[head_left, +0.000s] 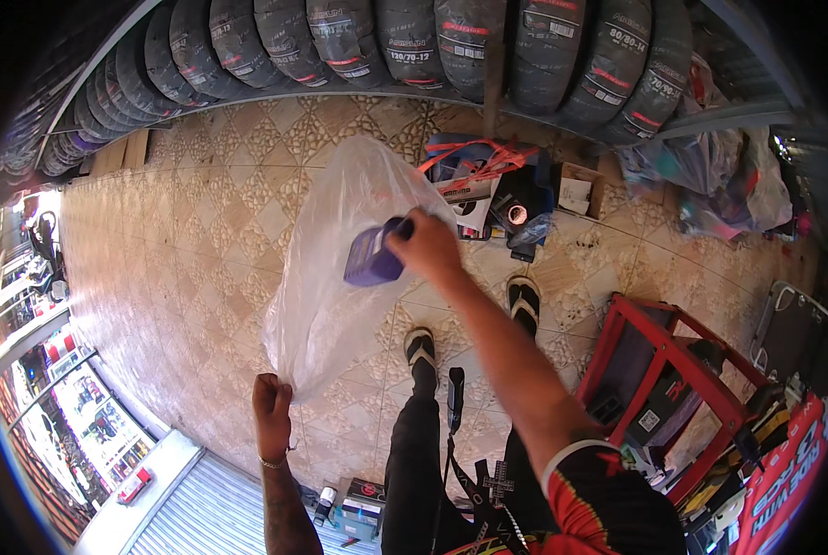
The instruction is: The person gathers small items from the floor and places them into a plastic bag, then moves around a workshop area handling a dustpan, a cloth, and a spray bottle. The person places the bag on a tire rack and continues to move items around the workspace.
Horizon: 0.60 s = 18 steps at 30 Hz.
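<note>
A large clear plastic bag (340,213) hangs in front of me above the tiled floor. My left hand (271,398) pinches the bag's near lower corner. In my right hand (423,245) is a purple plastic bottle (373,257), gripped at its dark upper end. The bottle is tilted and overlaps the bag; whether it is inside or in front of the plastic I cannot tell. My fingers hide part of its top.
Beyond the bag, a blue bin (539,190) holds boxes and red straps, beside a small carton (580,190). Tires (405,46) line a rack along the far side. A red metal frame (659,356) stands to the right. Filled plastic bags (738,190) sit at far right.
</note>
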Each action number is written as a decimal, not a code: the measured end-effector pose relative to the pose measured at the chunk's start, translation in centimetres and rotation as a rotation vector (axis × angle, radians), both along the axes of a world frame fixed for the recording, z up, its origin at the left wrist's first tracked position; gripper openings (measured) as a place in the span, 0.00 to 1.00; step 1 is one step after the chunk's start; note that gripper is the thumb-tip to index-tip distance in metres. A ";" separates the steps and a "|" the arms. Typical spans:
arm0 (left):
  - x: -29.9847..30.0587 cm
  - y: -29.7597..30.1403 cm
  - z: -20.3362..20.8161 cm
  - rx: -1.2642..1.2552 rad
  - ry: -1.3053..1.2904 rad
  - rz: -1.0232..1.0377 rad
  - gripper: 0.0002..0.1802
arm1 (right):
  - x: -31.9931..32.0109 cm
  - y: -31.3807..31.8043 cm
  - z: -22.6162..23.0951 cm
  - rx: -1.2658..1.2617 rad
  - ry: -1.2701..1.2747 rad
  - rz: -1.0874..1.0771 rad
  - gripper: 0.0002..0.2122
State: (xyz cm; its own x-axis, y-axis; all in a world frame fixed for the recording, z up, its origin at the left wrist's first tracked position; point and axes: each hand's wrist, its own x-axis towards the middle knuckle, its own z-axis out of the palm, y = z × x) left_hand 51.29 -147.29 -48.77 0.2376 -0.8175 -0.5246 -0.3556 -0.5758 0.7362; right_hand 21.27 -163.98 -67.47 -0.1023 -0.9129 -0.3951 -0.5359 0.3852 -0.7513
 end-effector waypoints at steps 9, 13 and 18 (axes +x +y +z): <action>2.6 2.4 -1.5 0.025 0.000 0.014 0.05 | 4.6 10.9 -6.3 -0.034 -0.624 -0.033 0.16; 3.3 3.4 -3.2 0.014 0.009 0.041 0.05 | -7.4 8.7 -10.3 -0.354 0.243 -0.236 0.25; 3.9 4.3 -5.3 0.004 -0.017 0.110 0.05 | -15.6 5.1 -17.5 -0.114 0.603 -0.098 0.34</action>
